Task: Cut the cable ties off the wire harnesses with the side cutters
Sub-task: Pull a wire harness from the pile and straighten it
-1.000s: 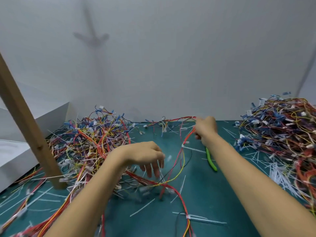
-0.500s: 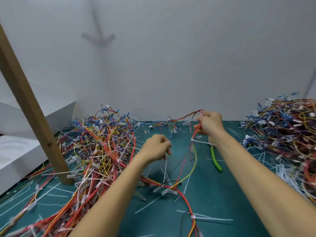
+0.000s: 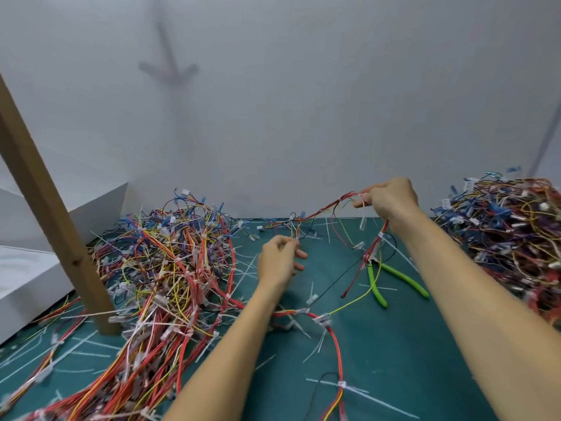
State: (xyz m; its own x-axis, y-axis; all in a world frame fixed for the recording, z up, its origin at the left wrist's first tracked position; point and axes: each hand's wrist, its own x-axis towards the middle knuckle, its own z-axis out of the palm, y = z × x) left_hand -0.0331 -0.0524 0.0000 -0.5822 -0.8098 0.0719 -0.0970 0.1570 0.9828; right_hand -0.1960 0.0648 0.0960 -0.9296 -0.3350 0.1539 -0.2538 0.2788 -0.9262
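My right hand is raised at the back of the green mat and pinches a red wire harness with white cable ties; the harness drapes down to the mat on both sides. Lower and to the left, my left hand hovers with fingers loosely curled, its fingertips at thin wires of that harness; whether it holds them is unclear. The green-handled side cutters lie on the mat under my right forearm, held by neither hand.
A big tangled pile of harnesses covers the left of the green cutting mat; another pile sits at the right. A slanted wooden post and white boxes stand at the left. Cut tie scraps litter the mat.
My right hand has risen higher and farther back, lifting the harness. My left hand has moved away from me and to the right, toward the harness.
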